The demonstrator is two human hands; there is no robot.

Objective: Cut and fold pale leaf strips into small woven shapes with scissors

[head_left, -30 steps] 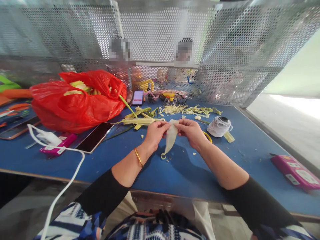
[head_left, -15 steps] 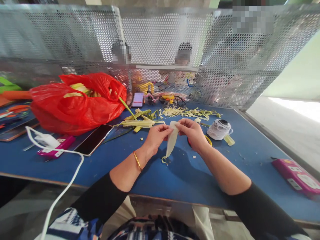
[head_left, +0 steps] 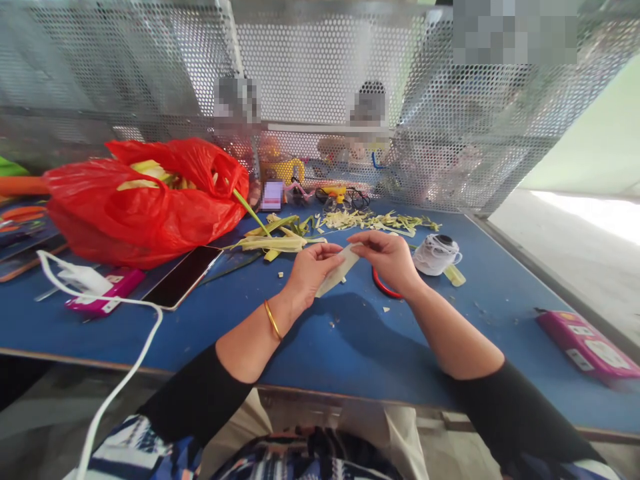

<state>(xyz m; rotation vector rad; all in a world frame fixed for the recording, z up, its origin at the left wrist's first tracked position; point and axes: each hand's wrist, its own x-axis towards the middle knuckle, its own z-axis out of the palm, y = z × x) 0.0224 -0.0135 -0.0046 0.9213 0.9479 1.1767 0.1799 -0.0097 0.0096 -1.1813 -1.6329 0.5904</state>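
Note:
Between my two hands a pale, flat strip of corn husk (head_left: 331, 280) is stretched at a slant above the blue table. My left hand (head_left: 311, 270) pinches it from the left, thumb on top, near its middle. At its upper right end, the thumb and fingers of my right hand (head_left: 391, 260) are closed on it. Under my right hand a red curved handle (head_left: 383, 285) pokes out, perhaps of scissors; the rest is hidden. A white thread spool (head_left: 436, 255) stands to the right, with a small husk piece (head_left: 454, 275) beside it.
A red plastic bag (head_left: 200, 217) of husks stands at left. Husk leaves (head_left: 275, 243) and cut scraps (head_left: 350, 219) lie beyond my hands. A dark phone (head_left: 183, 277), white cable (head_left: 150, 347) and magenta boxes (head_left: 585, 347) lie around. Perforated metal panels (head_left: 310, 67) close the back.
The husk strip has gone from hanging down to lying slanted, its lower end swung up toward my left palm. My left fingers have spread along it. The view has shifted slightly.

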